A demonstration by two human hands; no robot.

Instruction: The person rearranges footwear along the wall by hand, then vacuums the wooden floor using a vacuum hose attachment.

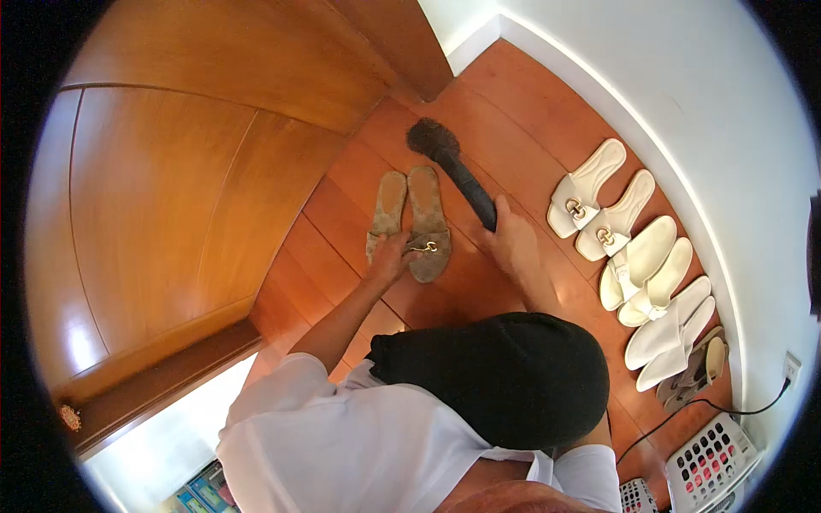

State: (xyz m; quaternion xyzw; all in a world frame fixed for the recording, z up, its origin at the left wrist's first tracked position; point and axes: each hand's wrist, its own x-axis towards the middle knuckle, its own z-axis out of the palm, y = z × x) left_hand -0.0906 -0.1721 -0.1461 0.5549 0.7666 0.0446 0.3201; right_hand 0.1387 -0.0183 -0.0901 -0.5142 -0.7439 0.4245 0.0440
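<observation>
My right hand is closed around the handle of a black brush. Its round bristled head points away from me, just beyond the toes-to-heel line of a pair of brown slide sandals. My left hand grips the left brown sandal at its strap, with fingertips reaching toward the other one. That right brown sandal has a gold buckle on its strap and lies beside its mate. The left hand covers much of the left sandal's strap.
Along the white wall stand white slides with gold buckles, cream slides, pale slippers and darker sandals. A black cord runs to a wall outlet near a white basket. A wooden door is at left.
</observation>
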